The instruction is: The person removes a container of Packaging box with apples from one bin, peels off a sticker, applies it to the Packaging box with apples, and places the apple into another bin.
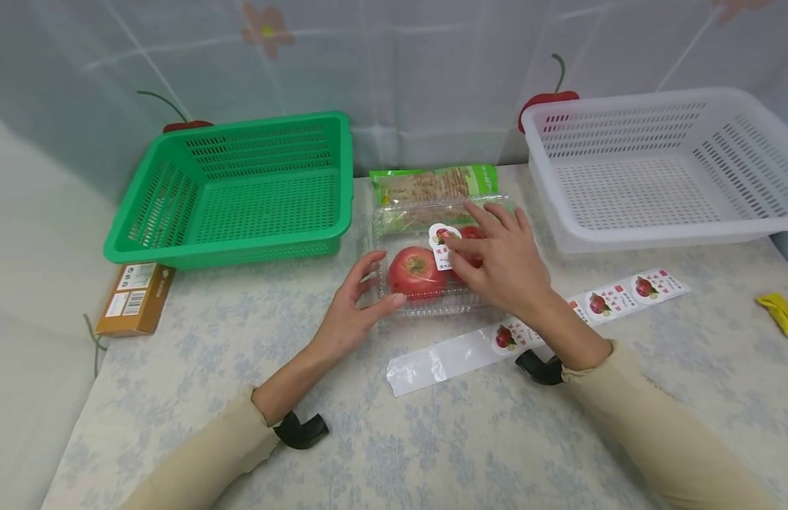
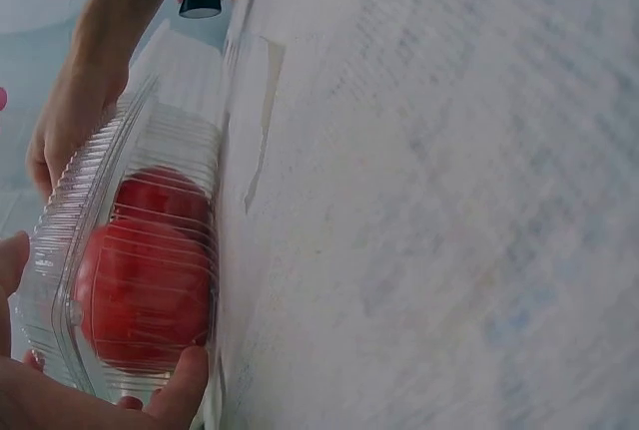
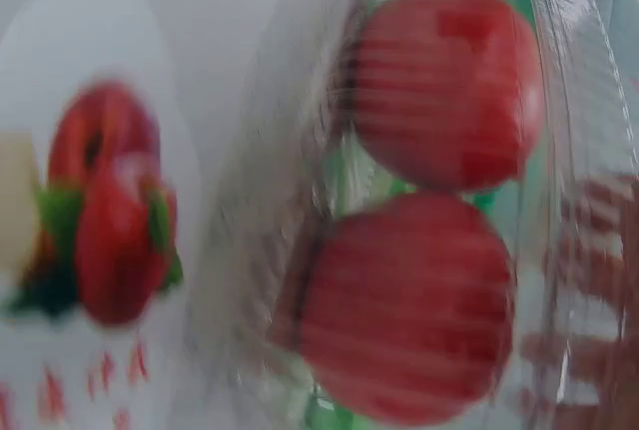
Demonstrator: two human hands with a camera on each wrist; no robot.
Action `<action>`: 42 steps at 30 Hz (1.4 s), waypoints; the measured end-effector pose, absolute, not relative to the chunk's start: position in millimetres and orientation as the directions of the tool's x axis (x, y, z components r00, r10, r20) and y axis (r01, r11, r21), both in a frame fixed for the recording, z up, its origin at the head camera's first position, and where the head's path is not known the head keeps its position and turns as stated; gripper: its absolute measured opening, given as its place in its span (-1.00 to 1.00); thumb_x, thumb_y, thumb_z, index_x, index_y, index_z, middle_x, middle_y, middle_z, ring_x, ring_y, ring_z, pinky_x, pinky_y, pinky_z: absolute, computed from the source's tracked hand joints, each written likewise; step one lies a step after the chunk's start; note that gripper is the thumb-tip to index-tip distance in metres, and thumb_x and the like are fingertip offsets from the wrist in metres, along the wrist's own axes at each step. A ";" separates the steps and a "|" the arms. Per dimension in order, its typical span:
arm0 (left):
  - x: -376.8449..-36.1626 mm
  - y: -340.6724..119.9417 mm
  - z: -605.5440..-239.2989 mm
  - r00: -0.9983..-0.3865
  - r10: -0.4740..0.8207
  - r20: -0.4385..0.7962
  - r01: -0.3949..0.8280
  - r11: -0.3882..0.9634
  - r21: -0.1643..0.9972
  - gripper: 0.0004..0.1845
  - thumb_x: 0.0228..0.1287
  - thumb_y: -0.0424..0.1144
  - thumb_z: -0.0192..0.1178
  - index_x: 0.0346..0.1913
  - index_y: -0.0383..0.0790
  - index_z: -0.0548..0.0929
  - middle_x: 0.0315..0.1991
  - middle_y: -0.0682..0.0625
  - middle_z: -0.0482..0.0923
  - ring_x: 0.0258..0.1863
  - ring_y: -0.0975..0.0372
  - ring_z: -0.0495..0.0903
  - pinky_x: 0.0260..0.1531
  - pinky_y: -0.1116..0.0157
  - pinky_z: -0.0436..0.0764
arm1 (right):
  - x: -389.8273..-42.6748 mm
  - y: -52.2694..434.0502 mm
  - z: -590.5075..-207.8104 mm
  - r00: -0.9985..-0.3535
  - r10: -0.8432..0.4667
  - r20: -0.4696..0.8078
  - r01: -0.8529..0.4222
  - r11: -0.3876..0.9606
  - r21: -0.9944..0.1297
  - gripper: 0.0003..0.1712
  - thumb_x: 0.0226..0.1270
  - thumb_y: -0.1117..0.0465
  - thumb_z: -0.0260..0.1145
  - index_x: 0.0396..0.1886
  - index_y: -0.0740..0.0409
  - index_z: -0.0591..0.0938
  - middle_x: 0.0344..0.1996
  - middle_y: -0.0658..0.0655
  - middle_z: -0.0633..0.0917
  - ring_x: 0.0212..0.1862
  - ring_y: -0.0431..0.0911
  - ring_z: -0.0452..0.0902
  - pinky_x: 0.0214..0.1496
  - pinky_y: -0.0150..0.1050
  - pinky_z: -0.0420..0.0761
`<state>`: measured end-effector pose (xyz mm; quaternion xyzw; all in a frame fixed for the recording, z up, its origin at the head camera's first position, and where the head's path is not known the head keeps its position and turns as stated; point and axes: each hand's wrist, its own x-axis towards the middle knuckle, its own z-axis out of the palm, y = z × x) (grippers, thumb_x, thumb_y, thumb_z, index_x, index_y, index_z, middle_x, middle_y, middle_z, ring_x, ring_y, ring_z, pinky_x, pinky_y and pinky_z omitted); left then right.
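A clear lidded plastic box (image 1: 444, 306) with red apples (image 1: 416, 272) inside lies in front of me. My left hand (image 1: 352, 304) grips its left end, thumb at the near side and fingers at the far side. On the lid is a white fruit-print sticker (image 1: 442, 258). My right hand (image 1: 505, 258) rests over the lid's right part, index fingertip and thumb on the sticker, the other fingers spread out. The left wrist view shows the ribbed side of the box, with apples (image 2: 150, 290) behind it.
A strip of fruit stickers (image 1: 444, 358) runs under my right wrist. Behind the box lies a green-edged food packet (image 1: 432, 185). A green basket (image 1: 228, 251) stands left, a white basket (image 1: 661, 237) right. A brown carton (image 1: 135, 301) and a yellow packet (image 1: 781, 314) lie at the sides.
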<state>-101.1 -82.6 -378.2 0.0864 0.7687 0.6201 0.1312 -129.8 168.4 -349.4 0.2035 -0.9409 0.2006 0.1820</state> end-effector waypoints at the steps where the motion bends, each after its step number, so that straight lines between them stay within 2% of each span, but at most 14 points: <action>1: -101.0 -82.5 -378.2 -0.951 0.295 -0.096 -0.032 0.215 0.976 -0.23 0.28 -0.13 0.34 0.48 0.02 0.23 0.46 0.04 0.18 0.38 0.02 0.20 0.10 -0.05 0.52 | -129.2 167.4 -350.0 -0.853 -0.290 0.434 -0.441 0.845 -0.302 -0.69 0.30 0.08 0.24 -0.12 0.06 0.81 0.30 0.27 0.49 0.35 0.25 0.26 0.38 0.39 -0.05; 4: -100.9 -81.9 -378.7 -0.949 0.298 -0.100 -0.036 0.212 0.977 -0.24 0.28 -0.13 0.34 0.48 0.03 0.23 0.44 0.09 0.18 0.39 0.02 0.20 0.10 -0.04 0.52 | -127.1 166.5 -351.5 -0.853 -0.249 0.458 -0.415 0.857 -0.307 -0.68 0.30 0.09 0.21 -0.21 0.09 0.83 0.23 0.27 0.55 0.33 0.24 0.30 0.38 0.38 -0.03; 6: -101.0 -81.5 -378.8 -0.949 0.300 -0.101 -0.038 0.211 0.977 -0.24 0.28 -0.13 0.34 0.48 0.03 0.23 0.44 0.11 0.18 0.39 0.02 0.19 0.11 -0.04 0.52 | -126.6 167.9 -351.0 -0.853 -0.256 0.454 -0.420 0.853 -0.309 -0.68 0.30 0.10 0.19 -0.21 0.10 0.83 0.24 0.28 0.54 0.35 0.24 0.27 0.37 0.37 0.00; 8: -100.9 -81.2 -378.7 -0.948 0.300 -0.102 -0.038 0.213 0.976 -0.24 0.29 -0.13 0.34 0.49 0.03 0.23 0.44 0.11 0.18 0.39 0.02 0.19 0.11 -0.04 0.52 | -127.2 169.9 -349.2 -0.865 -0.284 0.414 -0.425 0.853 -0.302 -0.66 0.32 0.09 0.18 -0.10 0.09 0.80 0.31 0.29 0.48 0.39 0.25 0.18 0.36 0.38 0.03; 13: -100.7 -81.7 -378.3 -0.951 0.293 -0.103 -0.038 0.217 0.975 -0.24 0.29 -0.15 0.34 0.49 0.02 0.22 0.45 0.10 0.18 0.39 0.00 0.20 0.13 -0.04 0.50 | -129.9 171.0 -343.0 -0.918 -0.341 0.201 -0.384 0.891 -0.244 -0.51 0.48 -0.03 0.02 0.30 -0.10 0.59 0.51 0.27 0.15 0.51 0.27 -0.18 0.37 0.41 -0.11; 17: -101.0 -82.0 -378.5 -0.949 0.298 -0.103 -0.037 0.218 0.975 -0.24 0.29 -0.15 0.34 0.49 0.01 0.22 0.45 0.11 0.17 0.40 -0.01 0.19 0.14 -0.05 0.49 | -129.8 167.2 -340.7 -0.940 -0.328 0.098 -0.341 0.920 -0.193 -0.44 0.50 -0.07 -0.10 0.42 -0.16 0.45 0.54 0.26 0.02 0.52 0.27 -0.30 0.39 0.39 -0.21; 21: -100.8 -81.9 -378.2 -0.949 0.297 -0.103 -0.037 0.219 0.975 -0.24 0.29 -0.15 0.33 0.49 0.00 0.22 0.44 0.10 0.18 0.40 -0.01 0.20 0.14 -0.04 0.49 | -129.4 163.8 -341.8 -0.944 -0.304 0.132 -0.326 0.924 -0.200 -0.43 0.47 -0.06 -0.09 0.38 -0.10 0.50 0.52 0.26 0.11 0.52 0.26 -0.21 0.39 0.38 -0.18; 26: -101.1 -81.4 -378.9 -0.950 0.295 -0.099 -0.032 0.223 0.974 -0.24 0.29 -0.14 0.33 0.49 0.01 0.22 0.44 0.11 0.18 0.39 0.00 0.20 0.13 -0.04 0.50 | -129.9 165.9 -345.5 -0.912 -0.270 0.308 -0.362 0.883 -0.297 -0.55 0.36 0.05 0.11 0.09 0.12 0.71 0.39 0.29 0.37 0.44 0.21 0.12 0.38 0.38 -0.03; 29: -101.2 -80.8 -379.5 -0.950 0.298 -0.094 -0.026 0.223 0.974 -0.23 0.29 -0.13 0.34 0.49 0.02 0.22 0.44 0.12 0.18 0.39 0.00 0.20 0.13 -0.05 0.50 | -129.1 170.4 -346.7 -0.886 -0.282 0.369 -0.406 0.855 -0.323 -0.61 0.33 0.09 0.18 0.00 0.17 0.74 0.34 0.31 0.42 0.40 0.22 0.19 0.37 0.38 0.02; 32: -100.7 -80.3 -379.7 -0.948 0.304 -0.092 -0.022 0.225 0.974 -0.22 0.28 -0.13 0.35 0.49 0.02 0.20 0.43 0.12 0.17 0.40 0.00 0.19 0.14 -0.07 0.48 | -128.4 174.3 -345.9 -0.883 -0.334 0.330 -0.430 0.856 -0.287 -0.58 0.38 0.08 0.15 0.13 0.07 0.69 0.41 0.30 0.32 0.46 0.25 0.05 0.37 0.40 -0.03; 35: -99.8 -80.2 -379.6 -0.946 0.310 -0.092 -0.023 0.220 0.975 -0.21 0.28 -0.14 0.35 0.49 0.01 0.19 0.44 0.13 0.17 0.40 -0.01 0.19 0.14 -0.09 0.48 | -128.8 175.0 -342.8 -0.901 -0.382 0.205 -0.424 0.874 -0.235 -0.51 0.48 -0.01 0.05 0.32 -0.10 0.56 0.52 0.27 0.10 0.52 0.25 -0.20 0.36 0.44 -0.15; 39: -99.2 -80.6 -379.6 -0.945 0.311 -0.097 -0.032 0.207 0.978 -0.21 0.29 -0.14 0.34 0.50 0.00 0.18 0.44 0.13 0.16 0.40 0.00 0.19 0.15 -0.07 0.47 | -131.2 170.8 -336.8 -0.925 -0.380 0.019 -0.375 0.904 -0.206 -0.42 0.53 -0.21 -0.09 0.47 -0.29 0.36 0.57 0.21 -0.17 0.53 0.23 -0.46 0.32 0.48 -0.33; 42: -99.2 -81.4 -380.0 -0.947 0.305 -0.098 -0.036 0.203 0.979 -0.21 0.29 -0.14 0.34 0.50 0.00 0.18 0.44 0.13 0.16 0.40 0.00 0.18 0.18 -0.06 0.45 | -134.2 166.1 -333.6 -0.934 -0.350 -0.068 -0.330 0.922 -0.201 -0.32 0.48 -0.37 -0.14 0.52 -0.37 0.23 0.57 0.18 -0.28 0.52 0.21 -0.55 0.29 0.49 -0.42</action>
